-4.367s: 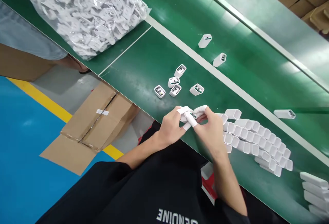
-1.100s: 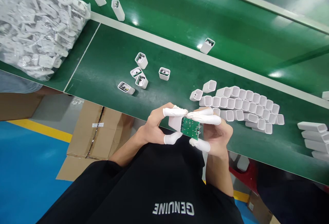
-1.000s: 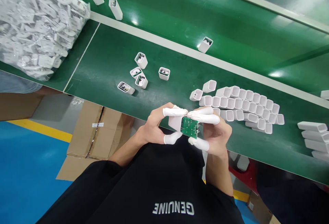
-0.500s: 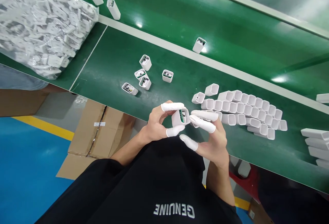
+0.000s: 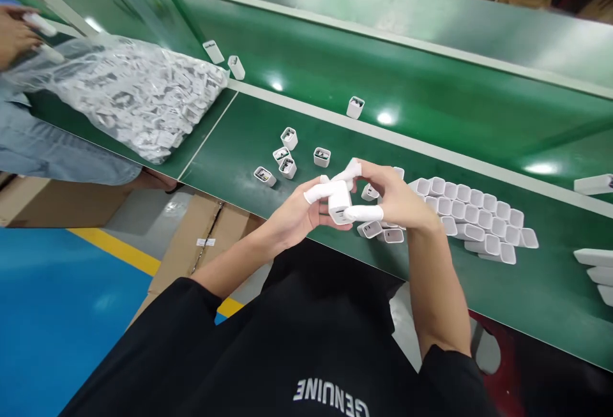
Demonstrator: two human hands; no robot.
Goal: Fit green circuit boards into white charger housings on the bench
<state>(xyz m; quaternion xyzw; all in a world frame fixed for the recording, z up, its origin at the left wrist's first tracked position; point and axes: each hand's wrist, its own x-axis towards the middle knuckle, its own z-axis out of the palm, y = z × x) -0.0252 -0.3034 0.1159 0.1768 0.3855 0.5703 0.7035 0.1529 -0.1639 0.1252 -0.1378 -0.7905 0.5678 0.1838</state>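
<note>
Both my hands hold one white plastic charger case, its end with dark slots tilted toward me. My left hand grips it from the left, thumb across its top. With thumb and fingertips, my right hand clasps it from the right. White finger covers sit on several fingertips. Beyond my left hand stand several cases with circuit boards inside, among them a single case. To the right of my right hand lie rows of hollow white housings. Closer by, a slotted case lies partly beneath that hand.
A clear bag full of white parts lies at the left, with another person's hand near it. A white strip runs along the bench's back. Cardboard stands below the front edge.
The held case has turned from its open end with the circuit board to its slotted end. My right hand has closed onto it. The view has tilted up, revealing another person's hand.
</note>
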